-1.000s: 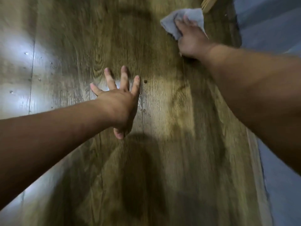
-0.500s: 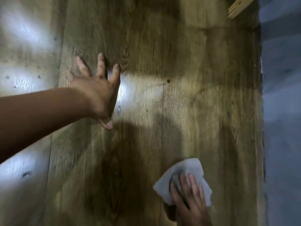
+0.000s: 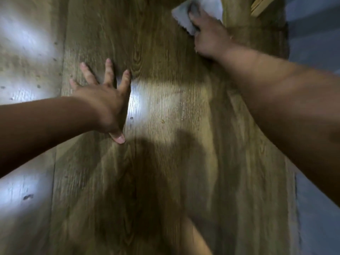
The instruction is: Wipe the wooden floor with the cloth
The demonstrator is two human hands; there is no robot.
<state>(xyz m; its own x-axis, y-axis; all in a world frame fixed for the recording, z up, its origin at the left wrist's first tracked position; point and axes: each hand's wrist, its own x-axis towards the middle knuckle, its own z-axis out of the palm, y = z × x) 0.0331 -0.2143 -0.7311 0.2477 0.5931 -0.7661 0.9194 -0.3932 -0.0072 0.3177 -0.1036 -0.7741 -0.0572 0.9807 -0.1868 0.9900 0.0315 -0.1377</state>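
Brown wooden floor (image 3: 165,111) with visible grain fills the view, with a bright glare patch in the middle. At the top right my right hand (image 3: 209,37) presses a pale grey cloth (image 3: 184,17) flat against the boards, arm stretched far forward; the cloth's far part is cut off by the frame's top edge. My left hand (image 3: 104,100) lies flat on the floor at centre left, fingers spread, holding nothing. A few small droplets (image 3: 162,121) sit on the boards between the hands.
A blue-grey surface (image 3: 316,52) runs along the right side beyond the floor's edge. A light wooden piece (image 3: 259,6) pokes in at the top right corner. Pale reflections cover the left boards (image 3: 22,70). A blurred limb (image 3: 195,240) shows at the bottom.
My right hand has swept the cloth from close to me at the bottom right up to the far top right. My left hand stays planted on the floor.
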